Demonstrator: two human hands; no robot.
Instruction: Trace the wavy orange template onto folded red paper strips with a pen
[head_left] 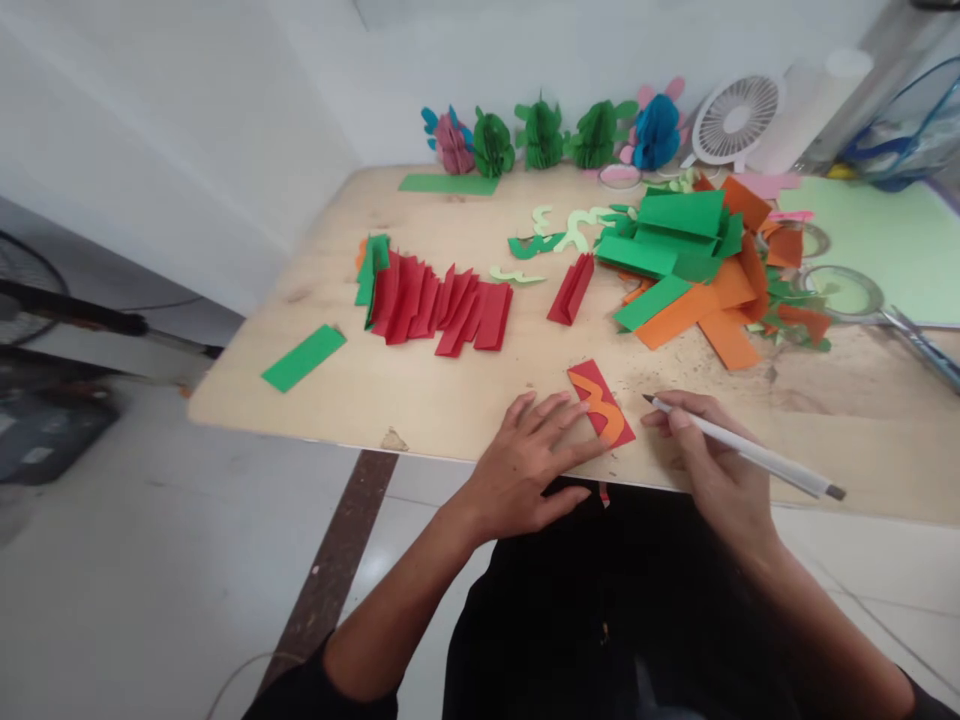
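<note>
red folded paper (600,402) lies near the front edge of the pale wooden surface (450,390), with an orange curvy template (604,411) on top of it. the left hand (529,462) lies flat beside it, fingers spread apart, fingertips pressing the left edge of the red paper and template. the right hand (709,455) is closed around a white pencil (742,447), its tip just to the right of the red paper, not quite touching it as far as can be seen.

further back on the surface, a row of red folded strips (442,305) lies fanned out, with a few green strips at its left end. a single green strip (304,357) lies apart near the left edge. another red folded piece (571,289) sits near the middle. to the right is a heap of green and orange paper (697,270), with light green curly cutouts (574,228) behind it. along the wall stand paper honeycomb figures (544,135) in pink, green and blue, and a small white fan (735,118). a large light green sheet (892,245) lies at the far right. no writing or labels can be read anywhere.
</note>
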